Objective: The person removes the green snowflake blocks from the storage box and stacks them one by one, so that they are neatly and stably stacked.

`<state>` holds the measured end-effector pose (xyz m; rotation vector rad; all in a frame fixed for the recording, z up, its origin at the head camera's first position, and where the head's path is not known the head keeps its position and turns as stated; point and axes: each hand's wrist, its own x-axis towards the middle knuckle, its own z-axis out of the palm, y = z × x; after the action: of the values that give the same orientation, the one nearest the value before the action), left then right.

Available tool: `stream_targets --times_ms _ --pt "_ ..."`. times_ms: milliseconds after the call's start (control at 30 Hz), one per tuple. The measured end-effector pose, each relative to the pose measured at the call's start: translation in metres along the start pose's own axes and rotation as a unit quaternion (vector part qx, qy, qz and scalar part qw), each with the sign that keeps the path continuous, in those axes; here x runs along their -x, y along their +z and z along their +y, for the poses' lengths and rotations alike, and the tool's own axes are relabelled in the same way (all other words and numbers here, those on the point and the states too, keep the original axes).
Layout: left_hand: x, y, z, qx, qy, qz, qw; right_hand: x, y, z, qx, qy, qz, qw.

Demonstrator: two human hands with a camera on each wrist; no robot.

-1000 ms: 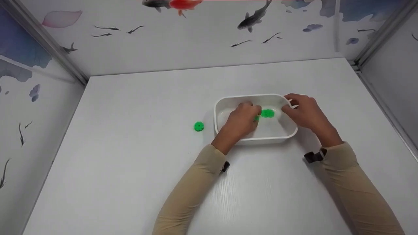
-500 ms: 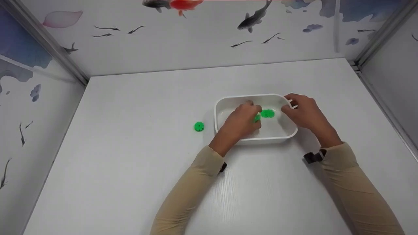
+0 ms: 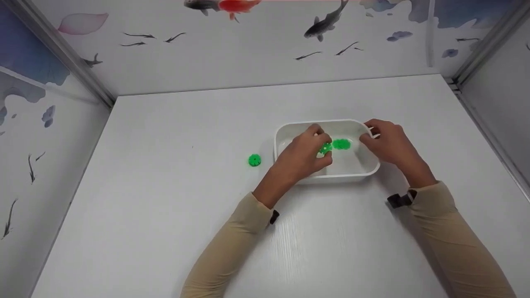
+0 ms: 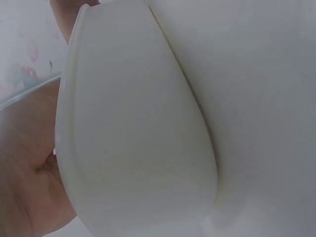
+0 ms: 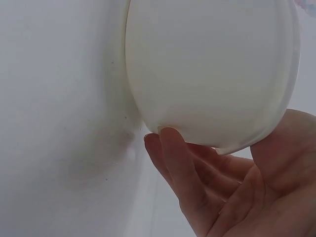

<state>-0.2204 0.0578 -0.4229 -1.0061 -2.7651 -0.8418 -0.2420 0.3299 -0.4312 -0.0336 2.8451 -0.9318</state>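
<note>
My left hand (image 3: 304, 153) is over the left half of a white rectangular tub (image 3: 327, 177), pinching a green notched disc (image 3: 326, 148) between thumb and fingers. Further right, on the tub's floor, lie more green discs (image 3: 341, 144), close together or overlapping. With its thumb inside and its fingers outside, my right hand (image 3: 385, 140) grips the tub's right rim. The right wrist view has those fingers (image 5: 177, 153) against the outer wall. In the left wrist view the tub's wall (image 4: 133, 123) hides the left fingertips and the disc.
Left of the tub, a single green notched disc (image 3: 254, 160) lies flat on the white table (image 3: 165, 186). A printed panel (image 3: 248, 49) with fish stands along the back edge, and side panels (image 3: 25, 165) flank the table.
The left hand has risen and drawn slightly back toward the left, bringing the pinched disc into clearer view. My right hand keeps its grip on the rim.
</note>
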Motion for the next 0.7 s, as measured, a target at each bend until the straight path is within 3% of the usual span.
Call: stream_targets --times_ms 267,467,700 --pt "0.016 -0.015 -0.002 0.014 0.022 0.039 0.9989 0.002 0.000 -0.001 -0.011 -0.001 0.008 0.9999" --pt "0.026 -0.024 -0.005 0.020 0.031 0.044 0.9983 0.004 -0.001 -0.003 -0.015 0.001 0.010 0.9998" --pt "0.039 -0.031 -0.019 0.014 0.031 0.054 0.9980 0.004 -0.002 -0.006 -0.014 0.003 0.012 0.9998"
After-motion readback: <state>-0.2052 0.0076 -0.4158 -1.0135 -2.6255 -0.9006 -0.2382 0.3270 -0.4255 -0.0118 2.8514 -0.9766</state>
